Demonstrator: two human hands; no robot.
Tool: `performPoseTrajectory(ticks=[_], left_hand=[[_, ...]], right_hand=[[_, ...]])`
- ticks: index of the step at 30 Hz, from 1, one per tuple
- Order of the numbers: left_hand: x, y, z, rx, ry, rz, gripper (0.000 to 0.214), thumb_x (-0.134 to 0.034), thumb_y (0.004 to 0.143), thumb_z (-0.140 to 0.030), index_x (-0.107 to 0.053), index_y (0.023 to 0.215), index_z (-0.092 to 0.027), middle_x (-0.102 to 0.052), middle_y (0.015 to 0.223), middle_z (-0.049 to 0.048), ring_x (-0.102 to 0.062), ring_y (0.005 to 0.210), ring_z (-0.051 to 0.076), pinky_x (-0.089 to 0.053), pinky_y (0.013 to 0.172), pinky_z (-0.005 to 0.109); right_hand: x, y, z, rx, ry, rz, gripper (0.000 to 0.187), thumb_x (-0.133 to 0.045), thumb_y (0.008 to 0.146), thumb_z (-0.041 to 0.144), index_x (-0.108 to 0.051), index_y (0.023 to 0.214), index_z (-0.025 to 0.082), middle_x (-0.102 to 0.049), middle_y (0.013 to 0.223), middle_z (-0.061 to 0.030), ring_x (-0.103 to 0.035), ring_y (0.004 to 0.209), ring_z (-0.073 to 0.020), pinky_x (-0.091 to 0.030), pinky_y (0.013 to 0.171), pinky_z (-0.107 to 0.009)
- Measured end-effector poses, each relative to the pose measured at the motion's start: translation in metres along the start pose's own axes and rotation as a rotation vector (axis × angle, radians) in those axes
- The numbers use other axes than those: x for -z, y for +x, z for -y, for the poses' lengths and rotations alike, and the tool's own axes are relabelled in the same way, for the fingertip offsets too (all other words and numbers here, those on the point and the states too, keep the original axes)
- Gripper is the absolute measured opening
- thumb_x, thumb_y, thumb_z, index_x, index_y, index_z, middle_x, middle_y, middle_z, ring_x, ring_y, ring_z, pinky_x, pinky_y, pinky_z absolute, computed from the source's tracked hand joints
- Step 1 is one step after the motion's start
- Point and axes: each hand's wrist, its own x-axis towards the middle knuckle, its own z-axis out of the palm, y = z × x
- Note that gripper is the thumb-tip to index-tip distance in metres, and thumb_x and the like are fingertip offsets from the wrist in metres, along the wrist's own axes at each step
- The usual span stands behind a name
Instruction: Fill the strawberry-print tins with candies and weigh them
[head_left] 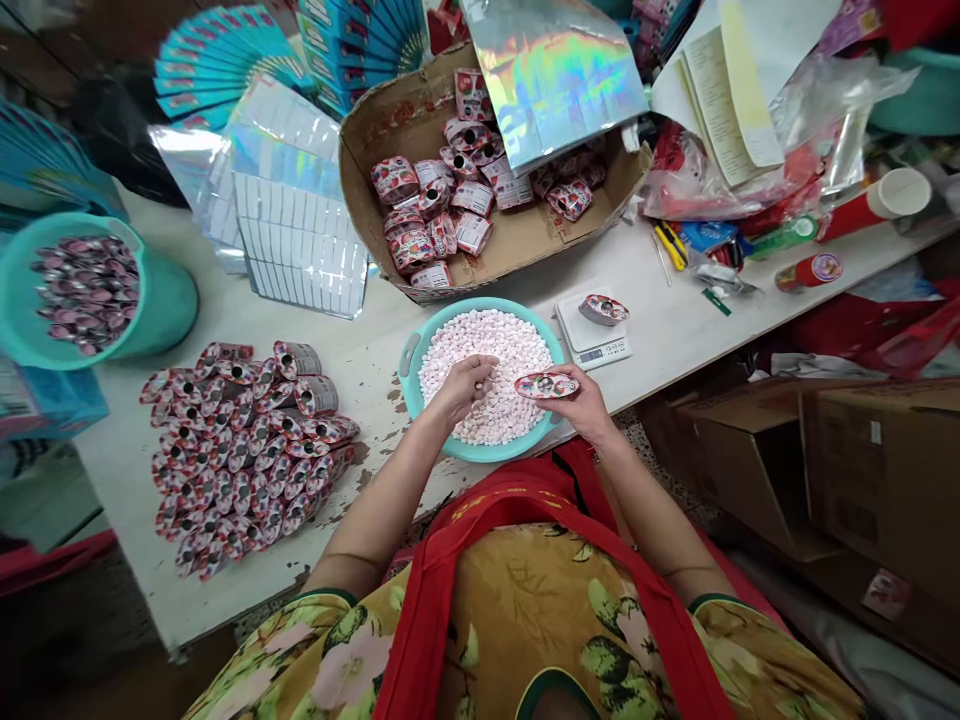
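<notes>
The printed oval pack (546, 386) is at the centre of the frame, over the right part of the turquoise basin (480, 457), gripped at its near side by the right hand (583, 408). Its broad oval end faces up, which seems meant to keep that end within view and reach. The left hand (466, 388) is apart from it, fingers curled together at the pale pink tablets (487, 332); whether it holds any I cannot tell. The basin stands at the table (664, 335) edge in front of the body, probably so that dropped tablets fall back in.

Just beside it, right of centre, 1 similar pack (604, 309) rests on a digital scale (600, 352), likely within easy reach for weighing. In the lower left, many packs (247, 450) lie close together in rows, perhaps to save space. At upper centre, a cardboard box (525, 268) contains loosely heaped packs, with a holographic sheet (562, 75) across its right part. A turquoise bucket (165, 310) stands at left, near silver label sheets (300, 235)
</notes>
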Motion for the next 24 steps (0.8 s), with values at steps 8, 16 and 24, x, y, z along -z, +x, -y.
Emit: performPoseTrajectory(ticks=[8,16,24], left_hand=[[-0.017,-0.029,-0.032,-0.334,0.564,0.183,0.021,-0.065,0.085,-0.036,-0.064,0.090,-0.016,-0.058,0.072,-0.0009,-0.045,0.061,0.009,-0.035,0.058,0.023],[-0.035,-0.044,-0.031,-0.441,0.797,0.276,0.022,-0.056,0.092,-0.037,-0.064,0.092,-0.017,-0.066,0.085,0.0021,-0.056,0.080,0.015,-0.041,0.075,0.028],[-0.027,-0.040,-0.026,-0.420,0.638,0.266,0.024,-0.055,0.092,-0.038,-0.063,0.095,-0.016,-0.063,0.083,0.0019,-0.052,0.074,0.013,-0.040,0.070,0.026]], right_hand=[[-0.006,-0.002,-0.006,0.032,-0.066,-0.086,0.056,-0.094,0.050,0.041,-0.066,0.096,0.022,-0.069,0.094,-0.0006,-0.064,0.087,-0.0199,-0.052,0.082,-0.032],[-0.016,-0.004,-0.007,0.059,-0.089,-0.082,0.053,-0.091,0.053,0.040,-0.067,0.096,0.021,-0.070,0.096,-0.0017,-0.065,0.090,-0.0209,-0.051,0.087,-0.034],[-0.019,-0.003,-0.008,0.045,-0.078,-0.092,0.053,-0.092,0.052,0.040,-0.067,0.095,0.021,-0.071,0.092,-0.0010,-0.065,0.086,-0.0206,-0.051,0.082,-0.033]])
